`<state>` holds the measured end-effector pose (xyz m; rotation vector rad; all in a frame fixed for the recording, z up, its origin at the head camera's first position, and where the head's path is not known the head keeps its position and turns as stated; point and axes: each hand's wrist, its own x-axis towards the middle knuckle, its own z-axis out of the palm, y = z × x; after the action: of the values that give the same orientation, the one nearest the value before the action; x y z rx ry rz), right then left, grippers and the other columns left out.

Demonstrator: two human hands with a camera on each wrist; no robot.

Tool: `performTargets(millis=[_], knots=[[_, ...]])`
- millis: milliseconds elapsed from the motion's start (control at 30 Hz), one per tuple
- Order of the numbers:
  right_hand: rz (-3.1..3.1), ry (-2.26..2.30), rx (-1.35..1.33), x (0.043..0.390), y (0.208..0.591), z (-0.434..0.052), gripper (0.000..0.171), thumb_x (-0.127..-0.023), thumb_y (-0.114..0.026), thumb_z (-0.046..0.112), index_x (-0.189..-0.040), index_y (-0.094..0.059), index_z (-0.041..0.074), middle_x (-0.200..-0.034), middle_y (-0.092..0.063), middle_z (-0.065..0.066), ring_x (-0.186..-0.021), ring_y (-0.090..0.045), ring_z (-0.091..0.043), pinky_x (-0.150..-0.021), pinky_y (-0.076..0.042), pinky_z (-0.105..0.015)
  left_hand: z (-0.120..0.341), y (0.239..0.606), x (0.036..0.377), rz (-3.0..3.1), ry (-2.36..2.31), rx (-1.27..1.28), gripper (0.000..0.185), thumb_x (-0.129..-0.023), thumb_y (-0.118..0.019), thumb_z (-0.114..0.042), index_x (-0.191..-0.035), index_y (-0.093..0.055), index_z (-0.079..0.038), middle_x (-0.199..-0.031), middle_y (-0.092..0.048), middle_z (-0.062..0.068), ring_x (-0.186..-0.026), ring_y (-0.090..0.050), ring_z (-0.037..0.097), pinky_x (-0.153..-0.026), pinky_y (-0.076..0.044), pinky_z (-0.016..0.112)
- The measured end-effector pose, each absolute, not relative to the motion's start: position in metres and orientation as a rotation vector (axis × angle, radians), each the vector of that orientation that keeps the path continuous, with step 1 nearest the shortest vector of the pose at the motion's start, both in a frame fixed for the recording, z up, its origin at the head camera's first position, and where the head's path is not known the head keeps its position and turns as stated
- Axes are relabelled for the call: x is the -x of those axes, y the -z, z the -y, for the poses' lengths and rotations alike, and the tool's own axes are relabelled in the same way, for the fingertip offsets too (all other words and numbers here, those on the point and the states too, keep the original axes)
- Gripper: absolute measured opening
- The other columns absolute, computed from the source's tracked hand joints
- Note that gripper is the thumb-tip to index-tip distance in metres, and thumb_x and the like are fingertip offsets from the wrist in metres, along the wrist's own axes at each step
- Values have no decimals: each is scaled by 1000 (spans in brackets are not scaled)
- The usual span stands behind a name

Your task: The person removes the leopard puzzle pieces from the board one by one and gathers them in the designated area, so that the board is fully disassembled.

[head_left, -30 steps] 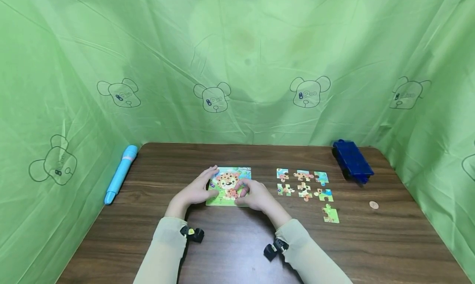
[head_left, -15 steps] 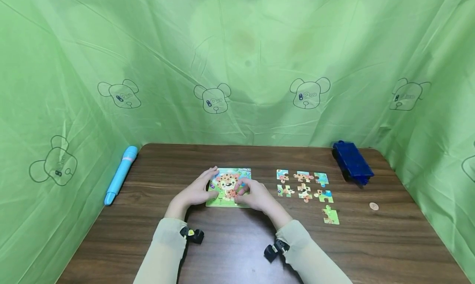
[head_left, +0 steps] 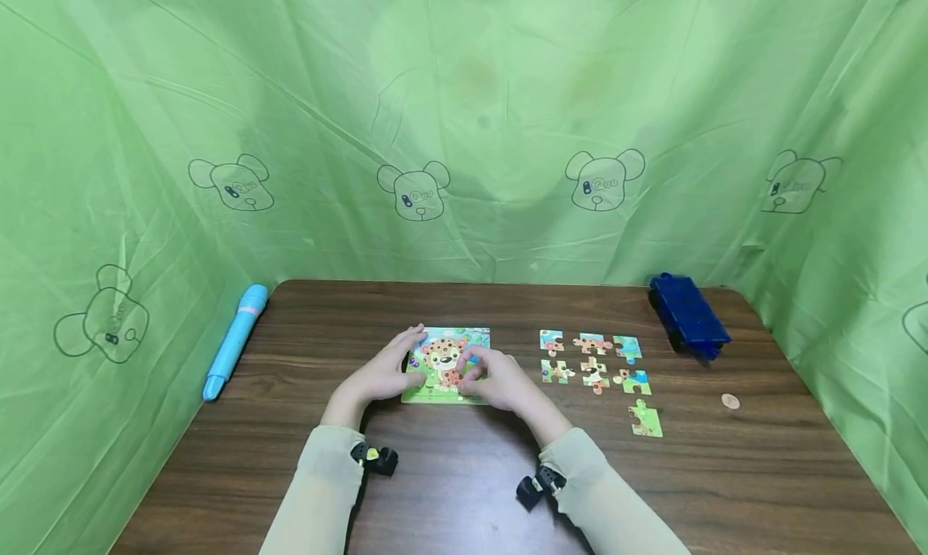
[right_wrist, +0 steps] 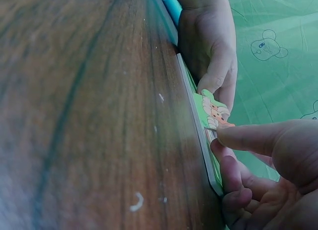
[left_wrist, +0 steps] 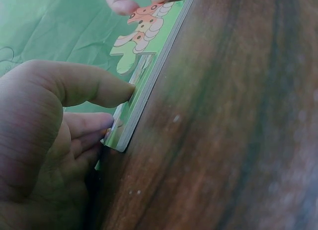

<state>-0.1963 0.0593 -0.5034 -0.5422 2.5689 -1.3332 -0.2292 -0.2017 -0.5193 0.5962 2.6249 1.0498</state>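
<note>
A square jigsaw puzzle board (head_left: 428,397) with a leopard picture lies flat on the brown table. My left hand (head_left: 380,375) rests at its left side, fingers along the edge and thumb tip on the surface near the front edge. A puzzle piece (left_wrist: 143,34) showing spotted feet on green stands slightly raised and tilted at the board's front part. The right hand (head_left: 500,380) pinches this piece at its right end between thumb and index finger, with the other fingers curled by the board's right edge. The right hand hides part of the picture.
Several loose puzzle pieces (head_left: 593,344) lie in rows to the right of the board. A dark blue toy wagon (head_left: 689,315) stands at the back right, near a small pale disc (head_left: 730,401). On the left edge lies a blue toy microphone (head_left: 238,341). Green curtains (head_left: 464,136) surround the table.
My right thumb and the piece have shifted slightly left on the board. The left hand and the loose pieces stay where they were.
</note>
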Motion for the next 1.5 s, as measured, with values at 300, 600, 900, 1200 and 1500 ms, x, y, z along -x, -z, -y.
performTargets(millis=[300,600,900,1200,1500], knots=[[-2572,1345,543,198,506,-59,23,-83,-83,13,-100,-67,16,-82,-72,5,-79,-64,-15,-79,-49,-39,201,519,230,-2619,-1052,-582,79,-90,-70,-21,-159,-32,-10,-169,-16,4,-155,-10,24,-121,-19,55],[-2502,1408,510,199,508,-61,24,-87,-80,13,-107,-68,16,-87,-73,2,-72,-64,-15,-65,-53,-35,202,519,230,-2613,-1044,-572,79,-91,-70,-21,-159,-31,-11,-169,-15,2,-155,-8,21,-121,-18,53],[-2497,1395,541,200,506,-64,25,-90,-77,13,-113,-70,17,-91,-74,-1,-81,-67,-16,-66,-55,-35,202,522,230,-2616,-1049,-569,80,-91,-69,-22,-160,-31,-12,-169,-14,-1,-155,-9,19,-121,-19,52],[-2503,1408,521,199,496,-73,23,-90,-77,15,-112,-71,19,-87,-73,3,-76,-67,-16,-69,-53,-36,201,521,229,-2601,-1089,-598,80,-89,-68,-22,-159,-31,-11,-169,-15,3,-155,-9,23,-121,-20,55],[-2387,1514,487,198,473,-101,21,-93,-73,15,-114,-70,16,-94,-72,-16,-78,-69,-39,-64,-58,-50,203,522,229,-2601,-1085,-598,80,-90,-68,-22,-160,-30,-11,-169,-14,3,-155,-8,23,-121,-20,55]])
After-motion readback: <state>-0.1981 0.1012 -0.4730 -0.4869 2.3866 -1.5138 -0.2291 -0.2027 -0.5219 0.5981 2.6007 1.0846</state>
